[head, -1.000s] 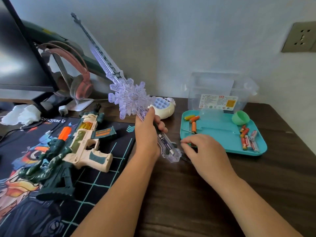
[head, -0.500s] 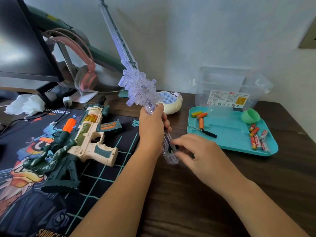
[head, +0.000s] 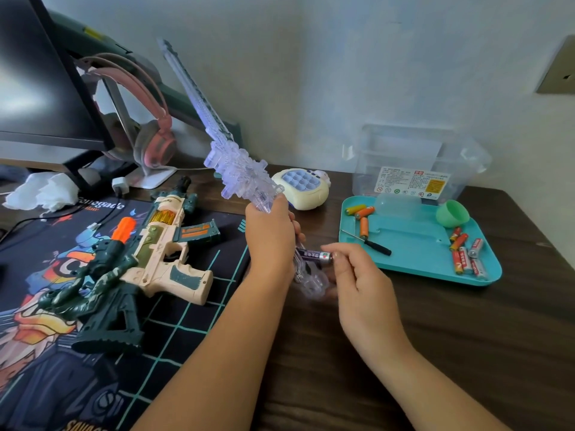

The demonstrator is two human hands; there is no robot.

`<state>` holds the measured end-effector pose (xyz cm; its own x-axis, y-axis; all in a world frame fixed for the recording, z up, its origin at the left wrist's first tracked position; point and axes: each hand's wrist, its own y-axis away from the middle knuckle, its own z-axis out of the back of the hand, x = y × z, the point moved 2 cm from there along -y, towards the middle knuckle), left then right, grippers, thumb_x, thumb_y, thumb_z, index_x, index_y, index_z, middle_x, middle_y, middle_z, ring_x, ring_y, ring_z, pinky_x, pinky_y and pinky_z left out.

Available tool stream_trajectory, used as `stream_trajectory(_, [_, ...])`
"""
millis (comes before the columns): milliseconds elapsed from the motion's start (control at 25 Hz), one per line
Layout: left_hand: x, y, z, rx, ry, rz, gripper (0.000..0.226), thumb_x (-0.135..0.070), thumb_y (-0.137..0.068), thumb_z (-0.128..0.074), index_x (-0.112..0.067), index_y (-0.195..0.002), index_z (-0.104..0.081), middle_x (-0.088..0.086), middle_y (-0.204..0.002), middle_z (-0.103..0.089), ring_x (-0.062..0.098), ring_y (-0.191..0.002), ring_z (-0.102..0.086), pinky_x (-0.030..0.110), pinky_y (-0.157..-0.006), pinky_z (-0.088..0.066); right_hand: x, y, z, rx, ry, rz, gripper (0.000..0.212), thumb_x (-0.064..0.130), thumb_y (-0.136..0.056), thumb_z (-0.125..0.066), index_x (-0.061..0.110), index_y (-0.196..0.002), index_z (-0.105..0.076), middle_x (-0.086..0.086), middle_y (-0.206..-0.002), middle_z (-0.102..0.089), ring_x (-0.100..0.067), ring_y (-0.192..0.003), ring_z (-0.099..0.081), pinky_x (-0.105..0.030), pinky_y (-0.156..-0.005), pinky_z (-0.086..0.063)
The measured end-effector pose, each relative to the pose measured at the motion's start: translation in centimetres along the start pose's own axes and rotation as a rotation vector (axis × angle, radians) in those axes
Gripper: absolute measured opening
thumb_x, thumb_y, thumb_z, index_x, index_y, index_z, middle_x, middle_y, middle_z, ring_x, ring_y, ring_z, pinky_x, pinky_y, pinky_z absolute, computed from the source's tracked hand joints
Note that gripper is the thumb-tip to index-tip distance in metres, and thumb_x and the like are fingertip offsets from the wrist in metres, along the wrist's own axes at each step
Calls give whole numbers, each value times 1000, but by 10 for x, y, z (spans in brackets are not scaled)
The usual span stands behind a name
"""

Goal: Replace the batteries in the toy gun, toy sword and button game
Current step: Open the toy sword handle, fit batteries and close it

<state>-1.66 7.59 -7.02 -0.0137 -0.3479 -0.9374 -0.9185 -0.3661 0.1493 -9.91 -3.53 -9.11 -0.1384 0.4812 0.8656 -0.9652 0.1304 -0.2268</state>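
My left hand (head: 270,236) grips the handle of the clear toy sword (head: 236,171), whose blade points up and to the left. My right hand (head: 361,279) pinches one end of a dark battery (head: 312,255) that sticks out sideways from the sword's handle. The cream and green toy gun (head: 155,253) lies on the printed mat to the left. The cream button game (head: 300,188) sits behind the sword near the wall. A teal tray (head: 413,244) on the right holds orange batteries (head: 361,213), red batteries (head: 466,256) and a small screwdriver (head: 370,242).
A clear plastic box (head: 420,163) stands behind the tray, and a green cup (head: 451,213) lies on the tray's far corner. A monitor (head: 37,88), pink headphones (head: 155,141) on a stand and crumpled tissue (head: 43,192) are at the back left. A wall socket (head: 560,70) is at the upper right.
The screwdriver that my right hand held one second ago now lies on the tray. My right hand has come back to the sword's handle and now pinches a battery there.
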Motion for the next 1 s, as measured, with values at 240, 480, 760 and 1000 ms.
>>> stream_trajectory(240, [-5,8,1,-20,-129,-154,17,-33,-100,-49,-19,-90,-47,0,-66,-53,11,-46,-45,27,-46,-43,6,5,-11,318,-862,-719,30,36,-98,-46,15,-116,-58,-14,-92,-75,-30,-81,-73,-37,-65,-61])
stream_trajectory(480, [-15,12,4,41,-125,-209,16,-33,-102,-42,-20,-93,-48,0,-72,-55,10,-50,-48,26,-48,-43,-2,3,0,295,-867,-759,21,14,-99,-47,11,-115,-61,-17,-101,-72,-31,-84,-73,-36,-67,-61])
stream_trajectory(760, [-15,17,1,213,-250,-328,22,-37,-101,-52,-15,-101,-55,-5,-73,-64,10,-55,-53,26,-54,-47,7,0,-5,289,-1105,-793,27,32,-96,-51,19,-116,-64,-21,-115,-63,-37,-95,-70,-51,-87,-55])
stream_trajectory(1000, [-13,25,-5,260,-242,-255,40,-30,-87,-75,-16,-117,-53,11,-105,-62,7,-70,-62,27,-59,-58,9,1,-7,297,-1178,-801,19,26,-95,-54,18,-106,-68,-18,-98,-67,-39,-93,-69,-54,-80,-56])
